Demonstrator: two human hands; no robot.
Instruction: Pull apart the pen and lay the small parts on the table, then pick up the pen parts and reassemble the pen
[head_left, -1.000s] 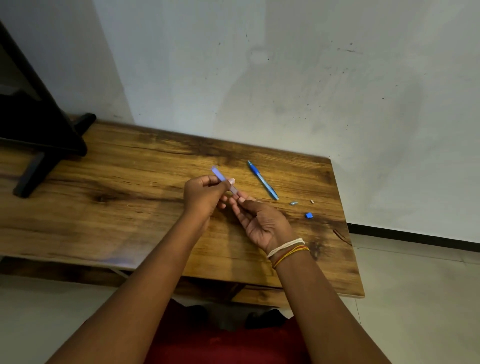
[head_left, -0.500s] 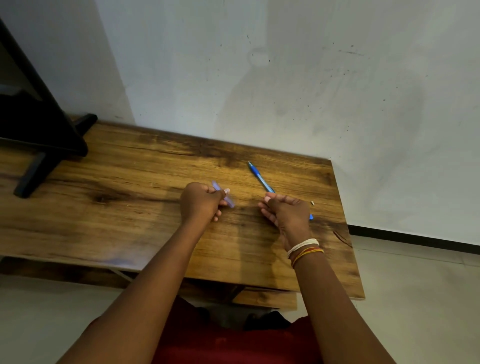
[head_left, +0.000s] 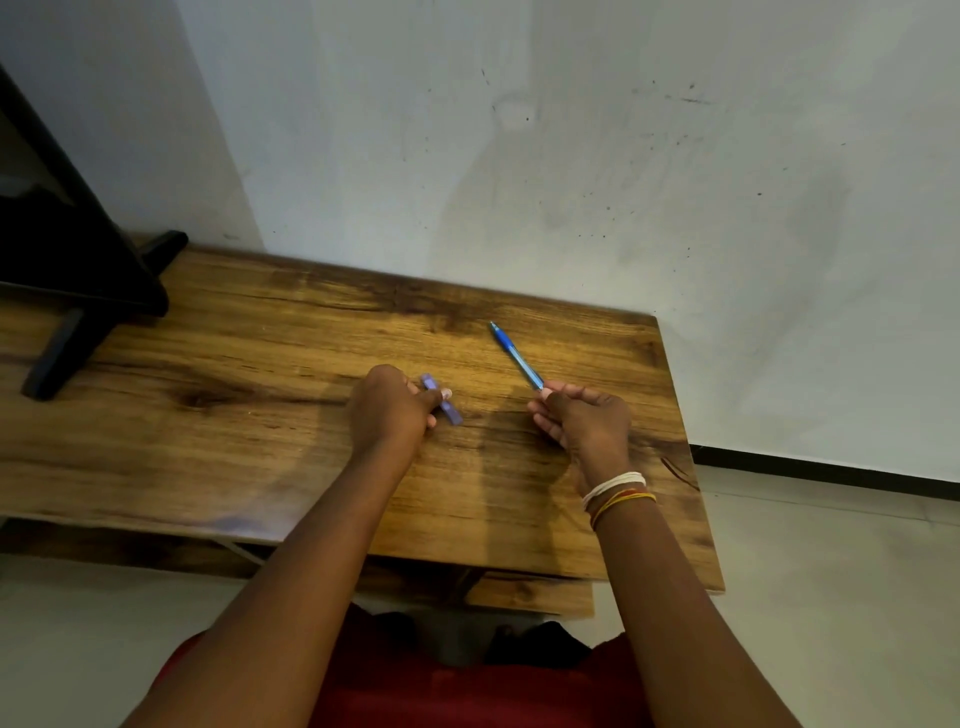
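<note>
Moved apart since the earlier frames: hands once joined mid-surface over the barrel, now split, right hand (head_left: 584, 423) gone right to the pen's near end, covering the small bits seen earlier by the right edge. Left hand (head_left: 388, 410) lower, resting on the surface (head_left: 218, 415), fingers curled round a purple barrel (head_left: 441, 400); barrel sticking out to the right of the fist, long axis running far-left to near-right. Right fingers (head_left: 563, 388) curled, tips pinching or touching the near end of the blue pen (head_left: 514, 355); cannot tell which, nor whether anything small sits inside the palm. Pen lying flat, long axis far-left to near-right, tip pointing far, straight out from the right fingers; right hand clearly nearer to it than left. Barrel and pen well apart, roughly parallel. Count: one pen, one barrel, two hands, loose bits none visible. Bangles (head_left: 615, 491) on right wrist. Black stand (head_left: 78, 291) far left on surface. Grey wall (head_left: 571, 182) behind, floor (head_left: 831, 571) at right.
</note>
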